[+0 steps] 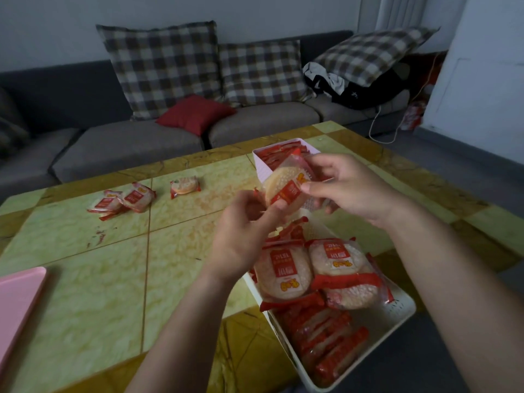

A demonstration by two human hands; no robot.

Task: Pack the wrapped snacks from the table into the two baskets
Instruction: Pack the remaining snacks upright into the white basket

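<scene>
A: Where is the snack (286,188) now?
B: Above the far end of the near basket (408,310). The left hand (243,234) pinches its lower edge, and the right hand (348,188) grips the other side.
A: How to put it well?
B: I think flat on the pile, without pressing; it looks brittle. Other snacks (124,198) wait left of this basket.

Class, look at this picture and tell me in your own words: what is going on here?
A person's left hand and right hand together hold a wrapped snack over the baskets. The near basket is heaped with snacks; the far basket holds some too. A few loose snacks lie on the table, not yet packed.
</scene>
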